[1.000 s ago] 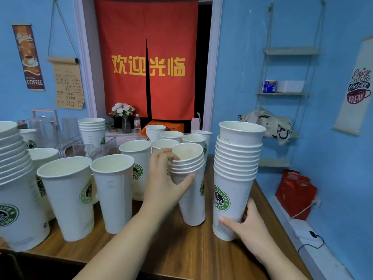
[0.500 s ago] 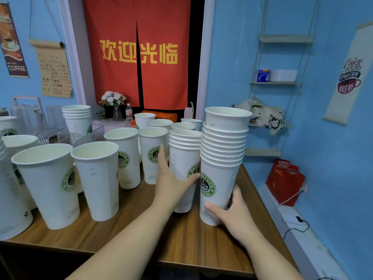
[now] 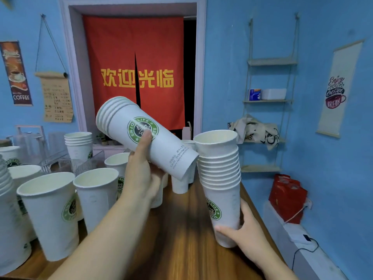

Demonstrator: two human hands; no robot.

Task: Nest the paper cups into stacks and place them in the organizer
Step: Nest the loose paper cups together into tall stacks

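A short stack of nested paper cups [image 3: 145, 136] is gripped in the left hand [image 3: 141, 172] above the wooden counter [image 3: 181, 239], its long axis tilted, rims aimed up-left, base down-right; a taller stack [image 3: 220, 178], upright and mouth-up, is clasped near its base by the right hand [image 3: 244, 233] at the counter's right edge; single cups [image 3: 50, 211] are seen empty on the counter's left.

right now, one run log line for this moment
step: nesting stacks | left grip: holds short stack tilted, base toward tall stack rim | right grip: holds tall stack low down | status: not yet nested
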